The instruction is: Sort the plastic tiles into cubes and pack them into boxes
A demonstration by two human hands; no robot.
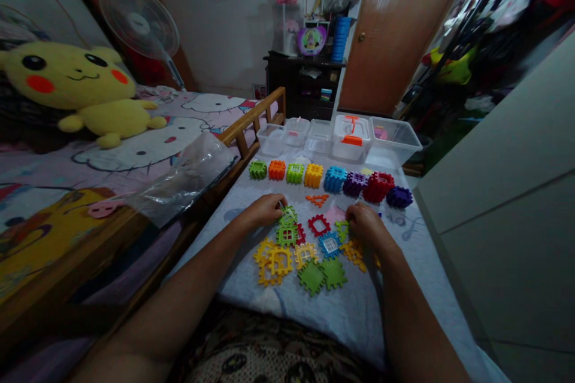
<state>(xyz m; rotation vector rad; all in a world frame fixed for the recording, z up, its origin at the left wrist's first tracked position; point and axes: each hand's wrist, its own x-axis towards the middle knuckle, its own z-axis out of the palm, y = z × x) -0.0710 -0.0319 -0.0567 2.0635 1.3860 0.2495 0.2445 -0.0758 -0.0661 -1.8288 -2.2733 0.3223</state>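
Observation:
My left hand (268,210) is closed at the far edge of a light green window tile (288,214), fingertips pinching its rim. Just below lies a second green window tile (286,235), overlapping a partly hidden red piece. My right hand (366,224) is curled beside a light green open-frame piece (342,230); its fingertips are hidden, so what it holds does not show. Between the hands lie a red square frame (318,225), a blue window tile (330,245) and an orange triangular piece (317,199). Nearer me are yellow frames (273,262) and solid green tiles (311,277).
Sorted stacks of interlocking tiles, such as a yellow stack (313,175) and a red stack (378,187), form a row across the cloth-covered table (265,305). Behind them stand clear plastic boxes (395,139). A wooden bed rail (251,115) borders the left side.

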